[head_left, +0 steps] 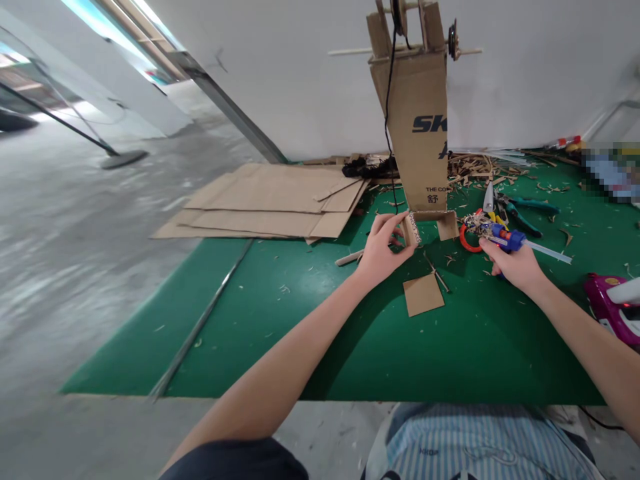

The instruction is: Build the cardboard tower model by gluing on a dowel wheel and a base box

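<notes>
Left hand (pixel 387 248): thumb and fingers pinched on the base flap (pixel 411 229) of the cardboard tower (pixel 419 133), just right of frame centre. Right hand (pixel 515 267): clenched around a blue-and-orange glue gun (pixel 504 237), nozzle pointing left toward the tower's foot, a clear glue stick (pixel 550 252) jutting from its back end.

The tower stands upright on the green mat (pixel 280 320), which lies on the concrete floor (pixel 75 267). A black cord (pixel 387 120) hangs down its left edge. A small cardboard square (pixel 423 294) lies flat between the two hands. Pliers (pixel 525 215) and a litter of offcuts (pixel 475 167) lie behind the gun; flat cardboard sheets (pixel 270 200) are stacked at centre left.

Risks, as judged:
- Tower is tall on a narrow foot, held only at the flap; a sideways push from the gun could tip it.
- Left fingertips sit right at the foot; glue or the nozzle there could burn them.
- The cord could snag a wrist and drag the tower over.
</notes>
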Demonstrator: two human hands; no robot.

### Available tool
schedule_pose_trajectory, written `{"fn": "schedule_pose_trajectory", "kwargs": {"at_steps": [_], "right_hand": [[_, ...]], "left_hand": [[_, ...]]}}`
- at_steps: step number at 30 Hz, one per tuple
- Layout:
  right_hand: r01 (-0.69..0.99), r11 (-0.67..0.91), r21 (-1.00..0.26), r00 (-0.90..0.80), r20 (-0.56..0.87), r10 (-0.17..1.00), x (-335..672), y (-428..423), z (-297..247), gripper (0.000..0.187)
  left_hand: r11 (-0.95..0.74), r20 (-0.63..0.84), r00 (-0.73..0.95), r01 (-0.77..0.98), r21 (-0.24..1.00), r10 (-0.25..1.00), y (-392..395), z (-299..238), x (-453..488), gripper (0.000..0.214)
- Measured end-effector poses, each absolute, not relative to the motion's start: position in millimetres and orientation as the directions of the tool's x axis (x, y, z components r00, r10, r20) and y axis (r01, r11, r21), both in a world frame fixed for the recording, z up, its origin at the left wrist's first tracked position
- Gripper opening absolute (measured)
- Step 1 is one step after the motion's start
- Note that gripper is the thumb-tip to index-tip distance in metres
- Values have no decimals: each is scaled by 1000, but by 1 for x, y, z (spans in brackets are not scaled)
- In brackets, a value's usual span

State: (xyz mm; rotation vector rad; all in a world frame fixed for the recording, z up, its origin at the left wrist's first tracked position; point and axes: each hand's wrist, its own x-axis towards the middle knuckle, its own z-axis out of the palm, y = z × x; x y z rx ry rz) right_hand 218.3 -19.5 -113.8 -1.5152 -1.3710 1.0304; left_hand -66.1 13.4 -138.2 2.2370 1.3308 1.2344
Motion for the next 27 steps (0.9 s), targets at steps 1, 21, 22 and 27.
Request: {"fn": "schedule_pose_trajectory", "kwargs": {"at_steps": [1, 21, 22, 27], "right_hand": [[319, -59, -946, 68, -39, 997, 218, -19, -114, 39], [324, -61, -944, 33, -53, 998, 220, -19, -118, 39], [324, -64, -944, 35, -55, 998, 220, -19, -118, 39], [310, -54, -949, 31, -46, 998, 221, -19, -118, 39]], "left_hand": [[-546, 535, 218, 596, 589, 816, 13, -138, -66, 61], [-544, 533, 223, 605, 581, 816, 13, -137, -66, 61], [-544, 531, 225, 607, 580, 817, 13, -137, -66, 61], [-547, 531, 231, 609, 574, 815, 14, -138, -67, 60]]}}
